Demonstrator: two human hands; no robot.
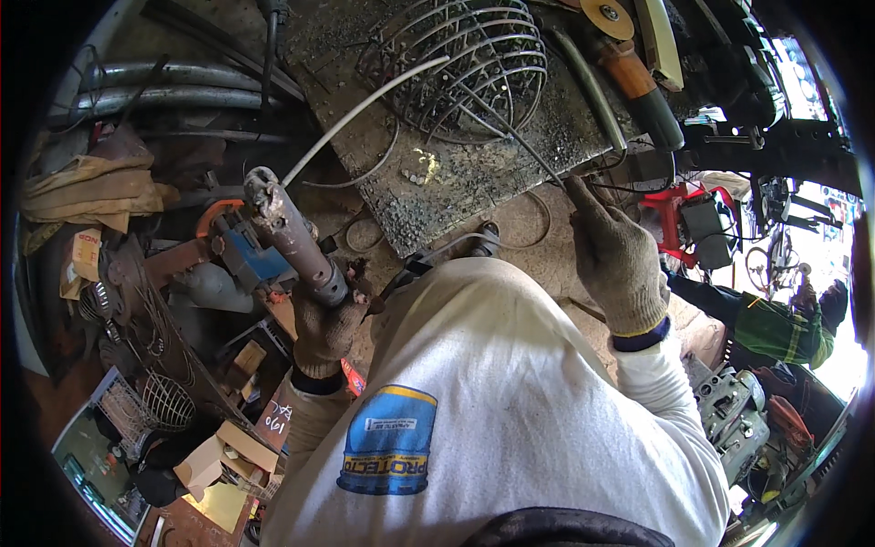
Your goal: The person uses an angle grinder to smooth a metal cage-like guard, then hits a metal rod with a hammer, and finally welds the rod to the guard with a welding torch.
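Note:
My left hand [325,335], in a knitted glove, is closed round a brown cylindrical welding electrode holder [305,246] with a burnt, crusted head. From that head a pale curved welding rod [365,108] reaches up to the wire cage. My gloved right hand [612,255] pinches the near end of a thin dark metal rod [524,146], which slants up and left to the cage. The round cage of bent metal bars [474,55] rests on a metal worktable [406,219] strewn with dark grit. Whether either rod's tip touches a bar, I cannot tell.
An angle grinder [633,77] and a metal tube [592,87] lie at the table's right. A blue and orange tool [251,246] and steel pipes [173,96] are at left. Beyond the right hand are a red frame [670,223] and a person in green [784,328].

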